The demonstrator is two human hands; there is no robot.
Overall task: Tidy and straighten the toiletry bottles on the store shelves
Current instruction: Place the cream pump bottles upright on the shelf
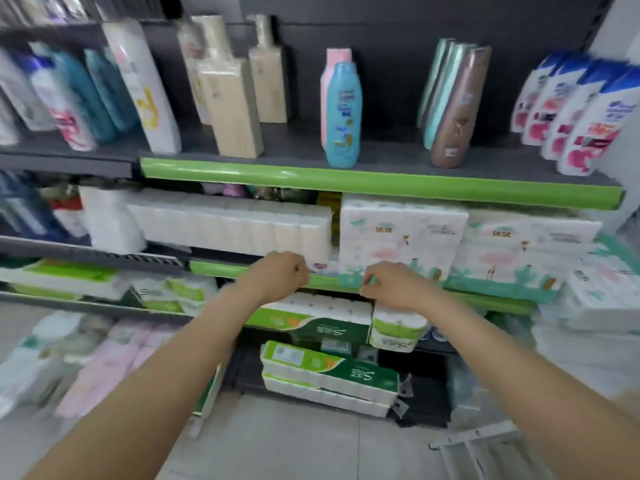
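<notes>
A person is reaching both bare arms toward a store shelf unit, the left hand [282,271] and right hand [388,284] hovering side by side, a little apart, in front of the green edge strip [221,269] of the tissue shelf. Both hands are showing loosely curled fingers and are holding nothing; whether the fingertips are brushing the strip cannot be told through the blur.

The toiletry bottles are standing on the top shelf [381,152], one level above the hands and farther back. The blue bottle [343,116], with a pink bottle [334,64] just behind it, is standing almost directly above the gap between the hands, long axis upright. The brown bottle [457,109] and the green ones behind it are leaning to the right, up and to the right of the right hand. The beige cartons [232,109] are tilting to the left, above the left hand, and the white bottle [143,88] beside them is leaning the same way.

Judging by position, the right hand is nearer the leaning brown bottle and the left hand nearer the cartons; either move is calling for a lift up past the tissue packs [235,220]. Both forearms are stretching forward, nearly straight, wrists level.
</notes>
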